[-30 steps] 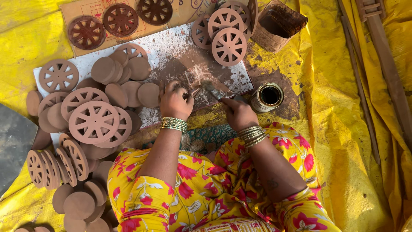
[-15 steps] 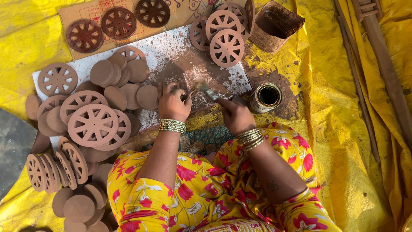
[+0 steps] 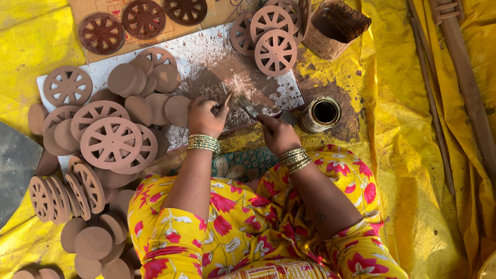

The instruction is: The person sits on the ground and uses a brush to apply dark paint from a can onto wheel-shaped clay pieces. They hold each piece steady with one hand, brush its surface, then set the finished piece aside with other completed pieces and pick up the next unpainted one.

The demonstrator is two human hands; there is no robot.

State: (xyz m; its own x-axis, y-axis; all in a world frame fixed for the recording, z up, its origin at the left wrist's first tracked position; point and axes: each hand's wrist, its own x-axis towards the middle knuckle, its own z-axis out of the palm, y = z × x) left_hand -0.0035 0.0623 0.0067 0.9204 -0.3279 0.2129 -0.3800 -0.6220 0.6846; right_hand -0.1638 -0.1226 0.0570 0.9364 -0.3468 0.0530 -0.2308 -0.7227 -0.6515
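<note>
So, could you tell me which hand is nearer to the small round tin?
Right. The right hand sits just left of the tin, holding a brush. The left hand is farther left, beyond the brush, pressing on the dusty board.

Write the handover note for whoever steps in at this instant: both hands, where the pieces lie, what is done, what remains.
Left hand: closed on a small clay piece, mostly hidden, pressed to the dusty work board.
Right hand: grips a small brush, bristles aimed at that piece.
Open tin sits just right of the right hand.
Done, by their look: three dark coated wheels on cardboard at the top; pale spoked wheels stacked top right and left.
Left: plain clay discs on the board and more at lower left, with no spokes cut.
</note>
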